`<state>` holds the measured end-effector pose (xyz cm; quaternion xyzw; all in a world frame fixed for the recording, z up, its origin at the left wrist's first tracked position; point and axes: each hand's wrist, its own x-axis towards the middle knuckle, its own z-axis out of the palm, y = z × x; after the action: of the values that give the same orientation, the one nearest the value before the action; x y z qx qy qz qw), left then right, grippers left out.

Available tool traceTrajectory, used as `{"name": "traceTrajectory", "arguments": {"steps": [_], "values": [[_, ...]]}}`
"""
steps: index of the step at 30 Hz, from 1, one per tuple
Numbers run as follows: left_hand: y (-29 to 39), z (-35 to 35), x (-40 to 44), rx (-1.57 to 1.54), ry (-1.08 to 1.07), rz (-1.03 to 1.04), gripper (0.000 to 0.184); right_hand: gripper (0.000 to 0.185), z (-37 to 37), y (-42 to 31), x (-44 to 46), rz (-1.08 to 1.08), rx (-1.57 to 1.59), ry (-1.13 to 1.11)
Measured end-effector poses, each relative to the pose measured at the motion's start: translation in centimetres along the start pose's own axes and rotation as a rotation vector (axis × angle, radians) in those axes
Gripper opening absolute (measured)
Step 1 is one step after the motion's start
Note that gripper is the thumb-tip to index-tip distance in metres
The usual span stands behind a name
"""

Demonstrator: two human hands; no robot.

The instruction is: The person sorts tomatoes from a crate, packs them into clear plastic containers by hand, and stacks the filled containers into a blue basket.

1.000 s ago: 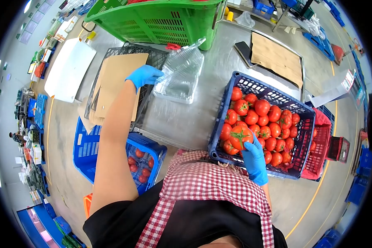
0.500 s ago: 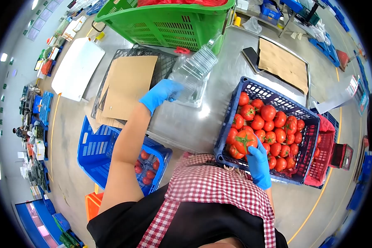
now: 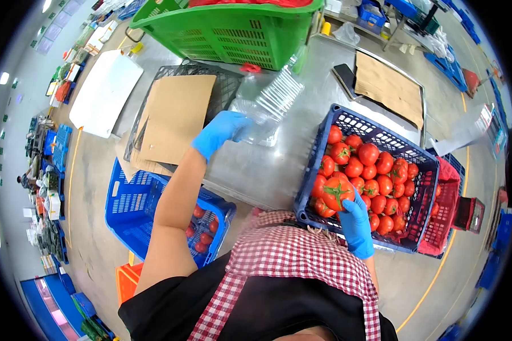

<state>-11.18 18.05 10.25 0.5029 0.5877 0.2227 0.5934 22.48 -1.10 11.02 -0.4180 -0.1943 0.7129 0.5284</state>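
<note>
My left hand (image 3: 222,133), in a blue glove, is closed on the near left edge of a clear plastic container (image 3: 270,105), whose ribbed lid stands raised and blurred. My right hand (image 3: 356,226), gloved too, grips a large red tomato (image 3: 338,192) with a green stem, above the near left corner of a dark blue crate (image 3: 375,123). Many more tomatoes (image 3: 384,184) lie inside this crate. Left of the container, brown cardboard (image 3: 179,119) rests on a black mesh crate (image 3: 224,85).
A green basket (image 3: 233,40) stands at the steel table's (image 3: 239,176) far side. Beyond the blue crate are a phone (image 3: 345,79) and cardboard (image 3: 388,88). Below left, a blue basket (image 3: 133,199) holds packed tomatoes. A red crate (image 3: 442,213) is at right.
My left hand has taken the container by its edge and shifted it; the lid has swung and blurs. The tomato in my right hand is turned slightly, still above the crate. The whole view has shifted.
</note>
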Motion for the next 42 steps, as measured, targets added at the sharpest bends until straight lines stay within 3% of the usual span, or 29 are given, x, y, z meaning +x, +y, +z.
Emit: {"name": "traceTrajectory", "arguments": {"steps": [2, 4, 6, 8, 10, 14, 15, 19, 22, 24, 25, 27, 28, 29, 30, 32, 34, 35, 36, 38, 40, 42], "values": [[-2.0, 1.0, 0.2, -0.034, 0.044, 0.136, 0.018, 0.07, -0.5, -0.6, -0.6, -0.017, 0.061, -0.035], [-0.7, 4.0, -2.2, -0.2, 0.067, 0.066, 0.017, 0.077, -0.5, -1.8, -1.0, -0.051, 0.161, -0.089], [-0.9, 6.2, -4.1, -0.27, 0.059, 0.003, 0.024, 0.088, 0.4, -3.6, -1.7, -0.099, 0.045, -0.085], [-1.8, 8.6, -5.2, -0.252, 0.027, -0.045, 0.035, 0.078, 2.5, -6.2, -2.5, -0.182, -0.297, -0.15], [-2.5, 10.9, -6.0, -0.282, -0.01, -0.007, 0.046, 0.075, 4.7, -7.3, -1.5, -0.396, -0.903, -0.245], [-2.8, 14.2, -7.8, -0.532, -0.176, 0.071, 0.069, 0.054, 6.4, -2.8, 2.5, -0.715, -1.577, -0.219], [-2.8, 14.3, -8.1, -0.464, -0.216, 0.02, 0.082, 0.057, 6.2, -1.4, 3.3, -0.665, -1.623, -0.228], [-3.0, 14.1, -10.5, -0.647, -0.217, -0.146, 0.084, 0.057, 6.6, 2.0, 4.3, -0.561, -1.785, -0.29], [-3.2, 13.5, -11.6, -0.765, -0.208, -0.124, 0.086, 0.052, 6.7, -0.2, 3.2, -0.826, -1.535, -0.382], [-2.3, 13.9, -12.2, -0.72, -0.145, -0.087, 0.089, 0.044, 6.2, -4.6, 3.0, -0.834, -1.298, -0.174], [-2.7, 13.4, -12.2, -0.753, -0.133, -0.123, 0.089, 0.045, 3.7, -5.2, 4.1, -1.03, -1.38, 0.095], [-3.3, 12.9, -12.3, -0.764, -0.12, -0.137, 0.085, 0.046, -1.3, -7.5, 7.7, -0.796, -1.517, 0.289], [-3.6, 13.1, -12.3, -0.702, -0.117, -0.109, 0.085, 0.052, -5.4, -6.7, 9.9, -0.872, -1.667, 0.329], [-3.9, 13.3, -12.2, -0.638, -0.113, -0.081, 0.085, 0.059, -8.7, -5.9, 11.1, -0.669, -1.817, 0.27], [-4.0, 13.6, -12.1, -0.575, -0.107, -0.054, 0.084, 0.062, -11.8, -4.8, 12.4, -0.693, -1.967, 0.194], [-3.8, 14.1, -11.5, -0.504, -0.125, -0.02, 0.085, 0.062, -14.4, -4.3, 13.5, -0.63, -1.93, 0.092], [-3.9, 14.5, -11.2, -0.413, -0.127, 0.041, 0.083, 0.063, -12.7, -5.8, 13.0, -0.387, -1.741, 0.15], [-3.4, 14.6, -11.4, -0.51, -0.133, -0.003, 0.083, 0.061, -12.0, -6.2, 12.1, -0.473, -1.575, 0.196], [-2.5, 14.8, -11.4, -0.607, -0.143, -0.038, 0.083, 0.06, -12.9, -5.5, 12.3, -0.501, -1.177, 0.217], [-2.2, 15.2, -11.2, -0.684, -0.149, -0.052, 0.082, 0.066, -8.3, -7.9, 8.8, -0.213, -0.409, 0.162], [-2.7, 15.6, -10.8, -0.629, -0.151, -0.014, 0.081, 0.072, -4.4, -8.3, 5.1, -0.285, -0.262, -0.009], [-2.5, 15.7, -10.9, -0.674, -0.159, -0.064, 0.079, 0.073, -0.9, -8.2, 2.3, -0.367, -0.663, -0.186]]}}
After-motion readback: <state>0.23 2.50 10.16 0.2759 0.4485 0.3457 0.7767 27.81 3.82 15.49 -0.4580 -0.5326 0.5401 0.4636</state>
